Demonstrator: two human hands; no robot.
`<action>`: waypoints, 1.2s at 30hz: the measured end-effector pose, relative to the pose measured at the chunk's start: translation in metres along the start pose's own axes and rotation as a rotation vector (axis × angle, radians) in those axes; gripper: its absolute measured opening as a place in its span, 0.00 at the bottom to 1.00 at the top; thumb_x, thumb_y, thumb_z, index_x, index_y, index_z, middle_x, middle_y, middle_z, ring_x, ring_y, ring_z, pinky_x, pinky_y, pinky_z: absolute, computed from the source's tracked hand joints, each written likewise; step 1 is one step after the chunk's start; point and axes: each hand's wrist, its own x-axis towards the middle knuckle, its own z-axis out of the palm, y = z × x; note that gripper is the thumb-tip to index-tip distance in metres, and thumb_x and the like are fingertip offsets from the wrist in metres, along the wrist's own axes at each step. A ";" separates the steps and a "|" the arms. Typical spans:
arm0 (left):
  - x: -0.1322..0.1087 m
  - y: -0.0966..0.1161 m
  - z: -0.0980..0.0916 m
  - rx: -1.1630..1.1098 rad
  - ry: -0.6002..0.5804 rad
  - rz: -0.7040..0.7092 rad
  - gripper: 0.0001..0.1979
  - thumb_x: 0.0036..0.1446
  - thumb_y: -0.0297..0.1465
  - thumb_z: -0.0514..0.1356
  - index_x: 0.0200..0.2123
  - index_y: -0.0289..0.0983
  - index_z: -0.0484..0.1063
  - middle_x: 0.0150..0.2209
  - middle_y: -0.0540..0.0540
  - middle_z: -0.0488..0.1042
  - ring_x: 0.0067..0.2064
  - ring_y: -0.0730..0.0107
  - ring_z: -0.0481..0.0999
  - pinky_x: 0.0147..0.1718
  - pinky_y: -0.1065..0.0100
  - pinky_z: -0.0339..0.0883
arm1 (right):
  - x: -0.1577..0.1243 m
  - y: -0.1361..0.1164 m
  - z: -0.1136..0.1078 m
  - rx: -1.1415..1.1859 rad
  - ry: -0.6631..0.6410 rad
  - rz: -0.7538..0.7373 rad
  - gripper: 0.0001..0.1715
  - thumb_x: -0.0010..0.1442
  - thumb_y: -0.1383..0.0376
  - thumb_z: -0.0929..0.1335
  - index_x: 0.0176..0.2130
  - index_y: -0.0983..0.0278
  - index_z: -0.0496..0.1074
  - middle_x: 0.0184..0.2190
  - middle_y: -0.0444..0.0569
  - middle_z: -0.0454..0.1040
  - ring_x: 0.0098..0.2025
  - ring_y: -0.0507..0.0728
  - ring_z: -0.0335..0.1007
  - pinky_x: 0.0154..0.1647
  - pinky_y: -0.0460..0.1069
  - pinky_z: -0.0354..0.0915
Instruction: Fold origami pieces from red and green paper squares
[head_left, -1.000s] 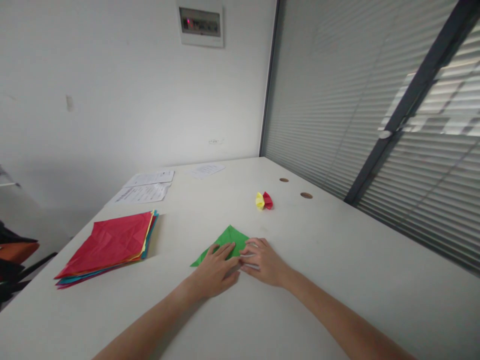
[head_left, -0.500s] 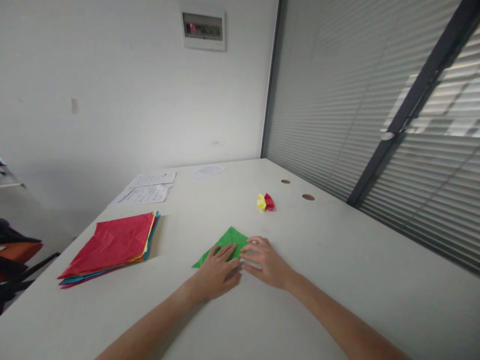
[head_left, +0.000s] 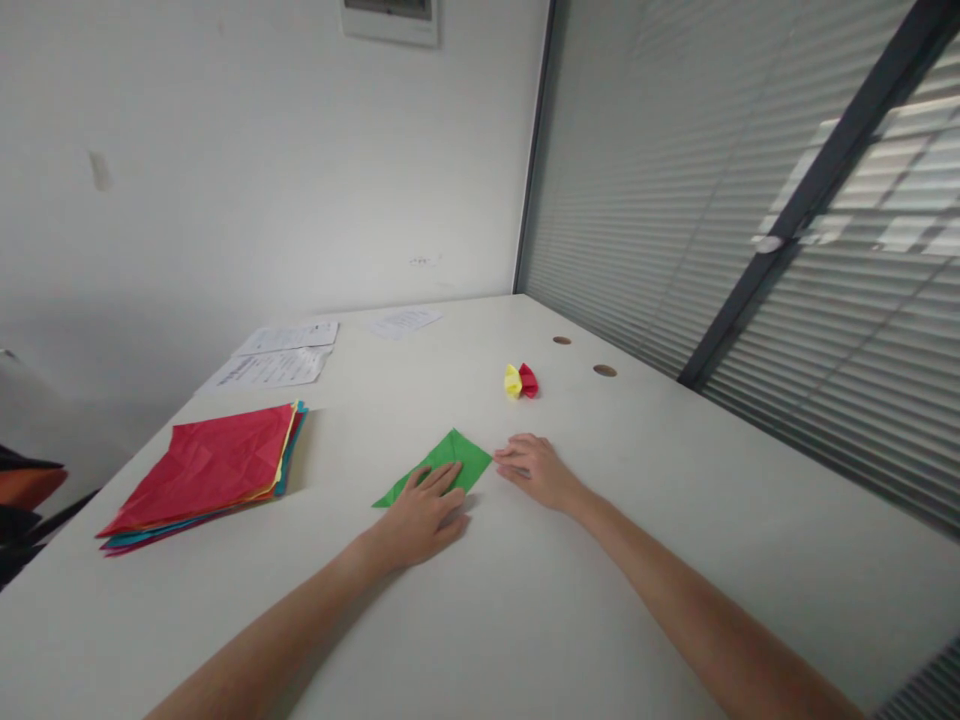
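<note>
A folded green sheet of paper (head_left: 474, 462), roughly triangular with a crease near its top point, lies on the white table. My left hand (head_left: 424, 515) rests flat on its middle and lower edge, fingers stretched out and pressing it down, hiding part of it. At the paper's right corner is my right hand (head_left: 536, 470), its fingers extended and a little apart. Its fingertips reach that corner; whether they touch it I cannot tell. Beyond the hands sits a small folded paper piece (head_left: 520, 381), half yellow and half red.
A stack of coloured paper sheets (head_left: 210, 465), red on top, lies at the left. Printed papers (head_left: 277, 367) are spread behind it near the wall. Two round holes (head_left: 604, 371) pierce the table by the blinds (head_left: 637, 200) on the right.
My right hand has moved right, off the green paper's face to its right corner, uncovering that side. My left hand stays on the paper. The camera view has tilted down slightly.
</note>
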 end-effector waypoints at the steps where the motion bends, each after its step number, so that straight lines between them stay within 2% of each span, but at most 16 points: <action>1: 0.000 0.000 0.001 -0.002 0.002 -0.001 0.12 0.65 0.38 0.51 0.42 0.39 0.70 0.64 0.38 0.61 0.67 0.57 0.57 0.61 0.48 0.53 | 0.000 -0.002 0.000 0.003 0.023 0.009 0.16 0.66 0.58 0.64 0.45 0.60 0.78 0.44 0.52 0.79 0.52 0.63 0.65 0.52 0.61 0.60; 5: 0.000 0.000 0.002 -0.011 0.007 -0.002 0.12 0.65 0.38 0.51 0.43 0.39 0.70 0.65 0.37 0.60 0.67 0.57 0.56 0.61 0.48 0.53 | -0.003 -0.030 0.001 0.041 0.079 -0.067 0.18 0.65 0.56 0.65 0.49 0.62 0.76 0.49 0.52 0.76 0.56 0.63 0.62 0.56 0.61 0.59; 8: 0.000 0.001 0.001 -0.021 -0.001 -0.015 0.13 0.65 0.37 0.52 0.47 0.39 0.69 0.64 0.35 0.61 0.67 0.58 0.55 0.62 0.48 0.52 | -0.004 -0.052 0.002 0.064 -0.042 -0.235 0.18 0.64 0.54 0.65 0.47 0.60 0.77 0.48 0.50 0.77 0.57 0.63 0.60 0.56 0.60 0.58; 10: 0.000 0.000 0.001 -0.036 0.005 -0.016 0.13 0.64 0.38 0.52 0.46 0.39 0.70 0.64 0.36 0.61 0.67 0.57 0.55 0.62 0.47 0.52 | -0.003 -0.052 0.002 0.032 -0.082 -0.261 0.19 0.64 0.52 0.66 0.45 0.59 0.77 0.47 0.50 0.77 0.56 0.64 0.61 0.54 0.61 0.58; 13: -0.001 -0.001 0.002 -0.045 -0.002 -0.012 0.14 0.65 0.39 0.50 0.44 0.38 0.70 0.65 0.37 0.60 0.67 0.57 0.56 0.63 0.48 0.51 | -0.001 -0.035 0.002 -0.032 -0.075 -0.139 0.21 0.64 0.52 0.65 0.49 0.61 0.76 0.45 0.53 0.77 0.52 0.64 0.64 0.51 0.60 0.58; 16: -0.002 -0.001 0.001 -0.038 -0.008 -0.020 0.15 0.66 0.40 0.50 0.43 0.38 0.70 0.65 0.37 0.60 0.66 0.57 0.57 0.63 0.48 0.51 | -0.001 -0.017 0.003 -0.045 -0.005 -0.023 0.17 0.66 0.55 0.64 0.42 0.58 0.79 0.43 0.51 0.78 0.52 0.63 0.63 0.51 0.60 0.58; 20: -0.002 0.002 -0.002 -0.005 0.038 -0.021 0.14 0.64 0.41 0.52 0.41 0.37 0.71 0.61 0.36 0.65 0.63 0.53 0.63 0.60 0.47 0.55 | -0.004 -0.017 0.004 -0.024 0.075 0.017 0.16 0.65 0.56 0.64 0.41 0.60 0.80 0.44 0.51 0.78 0.52 0.63 0.63 0.51 0.60 0.59; 23: -0.001 0.002 -0.004 0.015 0.084 -0.049 0.13 0.63 0.40 0.55 0.37 0.36 0.70 0.47 0.37 0.75 0.51 0.53 0.74 0.53 0.51 0.64 | -0.006 -0.026 0.002 -0.001 0.072 -0.083 0.17 0.63 0.55 0.67 0.45 0.61 0.78 0.47 0.53 0.76 0.54 0.63 0.62 0.53 0.60 0.58; 26: 0.001 0.001 -0.003 0.004 0.095 -0.053 0.10 0.63 0.37 0.55 0.39 0.35 0.68 0.35 0.42 0.76 0.40 0.58 0.77 0.42 0.58 0.70 | -0.005 -0.035 0.001 0.012 0.008 -0.228 0.18 0.61 0.54 0.69 0.47 0.60 0.77 0.49 0.52 0.76 0.56 0.63 0.62 0.55 0.60 0.58; 29: 0.002 -0.001 -0.002 -0.008 0.120 -0.029 0.12 0.62 0.38 0.57 0.43 0.35 0.68 0.37 0.41 0.75 0.42 0.58 0.76 0.42 0.59 0.70 | -0.001 -0.043 0.001 -0.001 -0.053 -0.337 0.17 0.62 0.53 0.68 0.45 0.61 0.77 0.44 0.52 0.79 0.54 0.62 0.66 0.54 0.59 0.58; 32: 0.002 -0.003 -0.002 0.016 0.109 -0.005 0.15 0.62 0.40 0.57 0.45 0.35 0.69 0.39 0.41 0.74 0.43 0.58 0.75 0.43 0.58 0.70 | 0.000 -0.049 0.002 -0.036 -0.078 -0.381 0.22 0.61 0.50 0.68 0.44 0.63 0.77 0.41 0.54 0.79 0.50 0.61 0.69 0.52 0.58 0.58; 36: 0.003 -0.002 -0.005 0.071 0.070 0.050 0.14 0.63 0.40 0.55 0.43 0.34 0.71 0.38 0.41 0.74 0.43 0.58 0.75 0.43 0.59 0.70 | -0.001 -0.055 0.004 -0.119 -0.073 -0.409 0.15 0.64 0.57 0.66 0.40 0.65 0.77 0.39 0.54 0.80 0.43 0.59 0.71 0.50 0.57 0.58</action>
